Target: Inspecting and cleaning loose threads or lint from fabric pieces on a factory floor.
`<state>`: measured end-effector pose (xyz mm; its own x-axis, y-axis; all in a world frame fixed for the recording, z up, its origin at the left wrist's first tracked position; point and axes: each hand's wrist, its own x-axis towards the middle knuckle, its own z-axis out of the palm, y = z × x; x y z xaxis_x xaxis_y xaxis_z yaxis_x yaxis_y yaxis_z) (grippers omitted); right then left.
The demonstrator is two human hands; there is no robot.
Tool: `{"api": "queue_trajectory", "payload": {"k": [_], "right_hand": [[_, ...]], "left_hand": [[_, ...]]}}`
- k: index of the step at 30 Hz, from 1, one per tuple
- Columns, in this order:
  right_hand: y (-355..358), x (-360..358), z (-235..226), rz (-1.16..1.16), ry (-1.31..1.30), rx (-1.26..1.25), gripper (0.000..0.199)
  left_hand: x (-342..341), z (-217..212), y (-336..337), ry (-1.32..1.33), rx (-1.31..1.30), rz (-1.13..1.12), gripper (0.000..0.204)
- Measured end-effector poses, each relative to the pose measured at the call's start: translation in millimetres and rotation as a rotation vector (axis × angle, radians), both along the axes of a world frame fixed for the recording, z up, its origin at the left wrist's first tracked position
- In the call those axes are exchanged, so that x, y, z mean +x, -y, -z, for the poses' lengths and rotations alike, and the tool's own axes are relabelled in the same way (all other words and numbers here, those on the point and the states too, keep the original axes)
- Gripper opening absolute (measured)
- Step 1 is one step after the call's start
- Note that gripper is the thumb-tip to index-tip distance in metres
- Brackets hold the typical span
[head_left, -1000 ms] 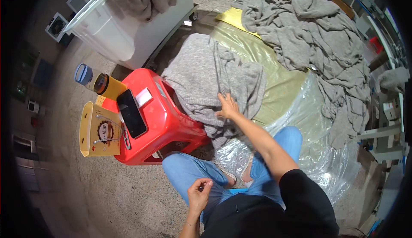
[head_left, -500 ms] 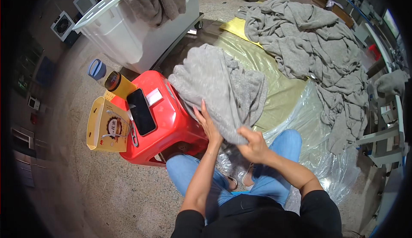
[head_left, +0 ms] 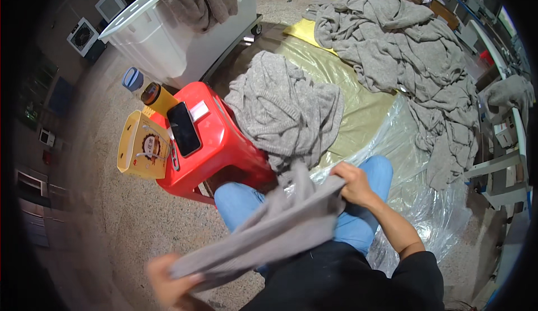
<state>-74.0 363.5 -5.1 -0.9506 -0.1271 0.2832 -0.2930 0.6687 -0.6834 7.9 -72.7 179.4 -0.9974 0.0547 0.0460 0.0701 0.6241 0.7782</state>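
Fingers [head_left: 344, 172] grip grey cloth [head_left: 274, 232] — stretched slantwise, creased, blurred.

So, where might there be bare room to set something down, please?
Bare: the olive sheet between the near grey pile and the far grey heap, and speckled floor between the paper bag and the left hand. Crowded: left side of the red stool, with the phone, and the lap, under grey cloth stretched to the right hand.

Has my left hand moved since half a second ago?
Yes. Judged against the red stool, the left hand has gone left and down the picture, from the stool's right side.
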Motion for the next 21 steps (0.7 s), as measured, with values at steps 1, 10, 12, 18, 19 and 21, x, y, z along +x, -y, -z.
{"api": "queue_trajectory", "payload": {"k": [1, 10, 12, 18, 19, 21], "right_hand": [[16.5, 3.7, -5.0, -0.070, 0.031, -0.029, 0.027], [42.2, 15.4, 9.3, -0.605, 0.765, -0.574, 0.020], [34.6, 13.3, 34.0, -0.472, 0.801, -0.691, 0.016], [10.2, 8.8, 54.6, -0.122, 0.578, -0.557, 0.012], [5.7, 6.9, 50.5, -0.047, 0.540, -0.635, 0.013], [14.5, 5.4, 23.7, 0.024, 0.503, -0.714, 0.015]], "left_hand": [[26.9, 1.8, 12.9, -0.533, 0.034, -0.296, 0.033], [35.2, 88.0, 128.6, -0.065, -0.341, -0.698, 0.018], [44.0, 157.2, 147.3, 0.250, -0.123, -0.641, 0.016], [102.7, 246.6, 163.4, 0.502, 0.229, -0.665, 0.026], [108.2, 236.5, 166.0, 0.389, 0.346, -0.775, 0.027], [119.1, 200.5, 183.7, 0.041, 0.522, -0.901, 0.029]]}}
